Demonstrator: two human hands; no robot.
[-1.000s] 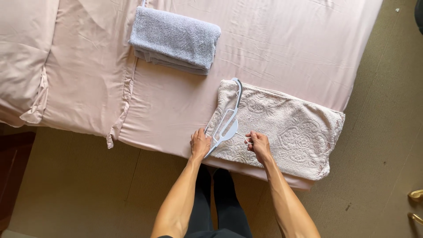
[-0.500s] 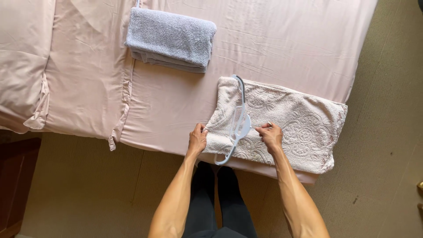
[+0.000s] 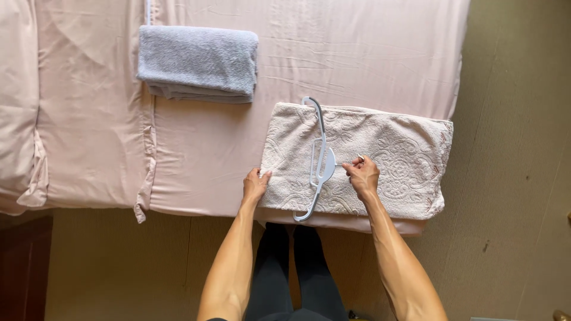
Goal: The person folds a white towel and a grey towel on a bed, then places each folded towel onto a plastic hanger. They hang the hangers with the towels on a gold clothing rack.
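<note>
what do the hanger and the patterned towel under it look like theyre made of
Hanger: likely plastic, pale blue-white, smooth with a slight sheen and thin moulded arms; its hook, pinched by the right hand, looks like metal, too small to be sure. Patterned towel: soft woven fabric, probably cotton, matte beige-pink with a raised ornamental relief; the left hand presses its corner.

Pale pink embossed towel (image 3: 392,157), light blue hanger (image 3: 321,160), grey folded towel (image 3: 199,59), pink sheet (image 3: 357,47).

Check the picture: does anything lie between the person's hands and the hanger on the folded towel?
Nothing visible does. The right hand already grips the metal hook of the pale hanger, which lies on top of the cream towel. The left hand rests on the towel's left edge, with only bare towel between it and the hanger.
</note>
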